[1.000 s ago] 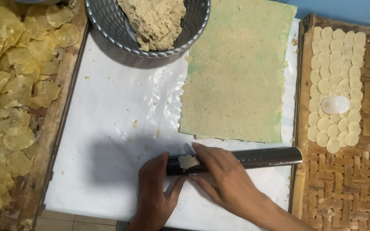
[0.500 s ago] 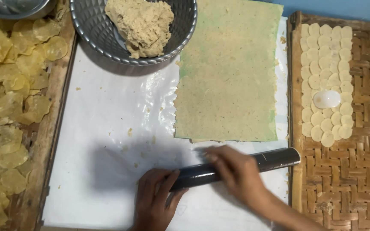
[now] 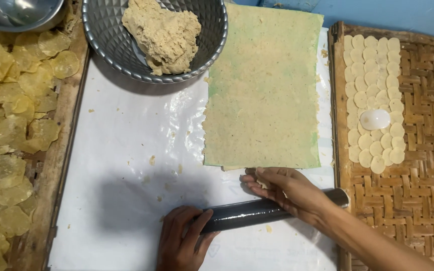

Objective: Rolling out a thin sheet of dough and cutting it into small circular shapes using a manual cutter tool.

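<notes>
A black rolling pin (image 3: 249,212) lies across the white plastic sheet (image 3: 126,150) near the front edge. My left hand (image 3: 184,241) grips its left end. My right hand (image 3: 285,190) reaches over the pin, fingertips touching the near edge of a thin, flat, greenish-tan dough sheet (image 3: 264,85) and a small scrap there. The grey metal bowl (image 3: 151,37) at the back holds a lump of tan dough (image 3: 164,32).
A woven bamboo tray (image 3: 423,165) on the right carries rows of small pale dough discs (image 3: 372,95) and a round white cutter (image 3: 375,119). On the left a wooden-framed tray (image 3: 59,150) holds several yellowish translucent crackers (image 3: 6,125). A steel bowl (image 3: 16,12) sits at the top left.
My right hand has come off the middle of the pin and moved up to the dough sheet's near edge. My left hand stays on the pin's left end.
</notes>
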